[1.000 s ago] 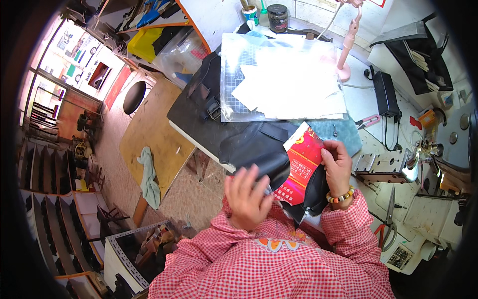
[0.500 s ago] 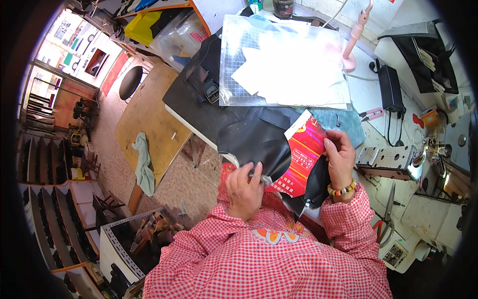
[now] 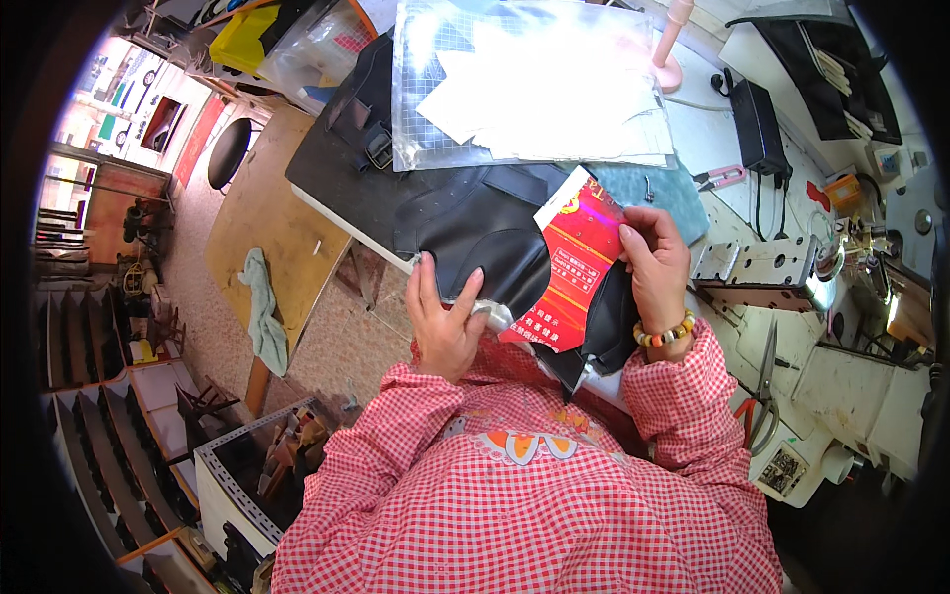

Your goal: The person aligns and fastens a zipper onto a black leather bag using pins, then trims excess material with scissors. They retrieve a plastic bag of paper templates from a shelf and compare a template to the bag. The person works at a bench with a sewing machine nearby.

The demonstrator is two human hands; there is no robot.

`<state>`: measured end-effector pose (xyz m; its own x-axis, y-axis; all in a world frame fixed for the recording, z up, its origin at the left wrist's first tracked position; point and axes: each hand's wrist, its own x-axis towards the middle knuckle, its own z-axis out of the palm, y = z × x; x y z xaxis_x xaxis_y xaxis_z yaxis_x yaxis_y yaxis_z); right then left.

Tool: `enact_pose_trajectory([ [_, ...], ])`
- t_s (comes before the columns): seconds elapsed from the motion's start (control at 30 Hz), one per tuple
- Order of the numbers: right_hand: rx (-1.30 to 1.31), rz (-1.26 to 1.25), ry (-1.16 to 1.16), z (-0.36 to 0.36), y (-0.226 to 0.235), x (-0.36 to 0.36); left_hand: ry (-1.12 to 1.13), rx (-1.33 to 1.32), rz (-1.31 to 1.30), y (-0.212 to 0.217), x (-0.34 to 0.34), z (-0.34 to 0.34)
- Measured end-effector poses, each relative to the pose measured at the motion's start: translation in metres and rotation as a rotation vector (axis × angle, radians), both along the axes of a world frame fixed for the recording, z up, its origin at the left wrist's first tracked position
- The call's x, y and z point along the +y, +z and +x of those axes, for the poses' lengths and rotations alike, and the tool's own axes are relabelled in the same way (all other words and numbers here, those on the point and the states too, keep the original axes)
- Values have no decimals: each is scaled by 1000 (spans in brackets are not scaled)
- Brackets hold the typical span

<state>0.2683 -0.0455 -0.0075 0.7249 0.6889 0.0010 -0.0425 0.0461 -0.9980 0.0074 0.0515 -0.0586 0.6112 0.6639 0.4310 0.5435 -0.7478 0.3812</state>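
My right hand, with a beaded bracelet at the wrist, pinches the upper right edge of a red card cut-out with curved sides and a white strip at its top end. Black leather-like material shows behind the card's right side. Fingers apart, my left hand rests its fingertips on the near edge of a smooth black leather-like piece. That piece lies at the table's front edge, left of the card. Something whitish and crumpled shows beside my left thumb.
A clear plastic sheet with white papers covers the table's far part. A pink-handled cutter lies right of a teal cloth. Large scissors and a sewing machine are on the right. A bin of scraps stands lower left.
My left hand's fingers have spread apart and shifted left along the black piece's edge. My right hand keeps its pinch on the card. The whole view has shifted slightly.
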Motion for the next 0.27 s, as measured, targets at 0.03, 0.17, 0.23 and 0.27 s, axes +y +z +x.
enact_pose_trajectory([
  [0.03,1,3,1,-1,0,0,-1,-3,-2,-1,0,0],
  [0.17,-10,-12,1,-1,2,0,-3,-10,-22,0,-1,-1],
  [0.23,-8,-8,2,-1,2,0,-2,-10,-20,1,-1,-1],
  [0.27,-9,-7,3,-1,1,1,-2,-15,-25,1,-2,-1],
])
